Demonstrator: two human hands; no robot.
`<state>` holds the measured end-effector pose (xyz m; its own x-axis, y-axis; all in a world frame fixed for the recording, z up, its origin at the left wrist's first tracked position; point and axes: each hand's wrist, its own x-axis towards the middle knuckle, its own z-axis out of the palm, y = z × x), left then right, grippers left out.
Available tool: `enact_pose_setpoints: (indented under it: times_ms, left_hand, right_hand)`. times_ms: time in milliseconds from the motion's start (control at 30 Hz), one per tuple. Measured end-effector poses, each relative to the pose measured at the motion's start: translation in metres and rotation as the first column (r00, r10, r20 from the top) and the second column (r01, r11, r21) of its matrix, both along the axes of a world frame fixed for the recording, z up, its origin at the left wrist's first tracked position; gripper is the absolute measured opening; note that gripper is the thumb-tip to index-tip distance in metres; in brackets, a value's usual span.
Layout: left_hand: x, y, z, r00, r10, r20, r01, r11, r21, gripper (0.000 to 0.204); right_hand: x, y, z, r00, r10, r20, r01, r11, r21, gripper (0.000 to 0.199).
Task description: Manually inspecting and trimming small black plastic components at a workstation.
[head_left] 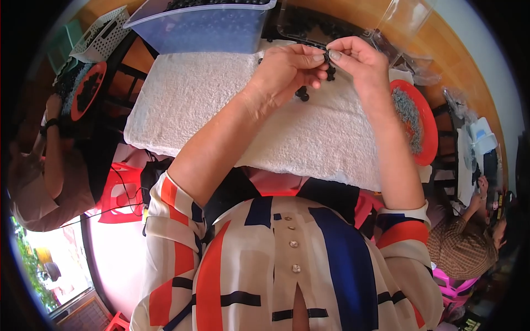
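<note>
Over the far part of a white towel (210,94), my two hands meet at the fingertips. My left hand (290,69) pinches a small black part (326,57) between thumb and forefinger. Touching the same part from the other side is my right hand (361,62), its thumb and forefinger pressed together. A few black pieces (331,72) show just below the fingertips; I cannot tell whether they hang from the hands or lie on the towel. More round black pieces (302,95) are on the towel by my left fingers. The exact kind of part is too small to make out.
A translucent blue bin (199,34) of black pieces stands at the far left of the towel. Behind my hands is a clear tray (298,30) with dark pieces. A red plate (432,132) of grey bits sits right. Other people work at both sides.
</note>
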<state>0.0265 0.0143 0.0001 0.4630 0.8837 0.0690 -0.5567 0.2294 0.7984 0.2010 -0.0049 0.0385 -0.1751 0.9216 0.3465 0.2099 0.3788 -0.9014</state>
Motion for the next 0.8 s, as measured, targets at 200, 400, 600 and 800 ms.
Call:
enact_pose_setpoints:
  times_ms: [200, 400, 600, 800]
  left_hand:
    - [0.0, -0.004, 0.002, 0.998, 0.054, 0.021, -0.054, 0.998, -0.022, 0.014]
    - [0.001, -0.006, 0.006, 0.996, 0.088, 0.018, -0.088, 0.996, -0.001, 0.013]
    - [0.003, -0.009, 0.008, 0.995, 0.101, 0.006, -0.101, 0.995, 0.016, 0.012]
    - [0.005, -0.011, 0.007, 0.991, 0.13, 0.014, -0.13, 0.991, -0.001, 0.011]
  right_hand:
    - [-0.006, -0.002, -0.005, 0.994, -0.033, -0.104, 0.032, 0.999, -0.01, 0.014]
    - [-0.005, -0.004, -0.008, 0.991, -0.057, -0.121, 0.06, 0.998, 0.024, 0.014]
    - [-0.008, -0.009, -0.007, 0.992, -0.124, -0.011, 0.124, 0.985, 0.121, 0.011]
    - [-0.011, -0.007, -0.018, 0.94, -0.3, 0.16, 0.192, 0.857, 0.479, 0.009]
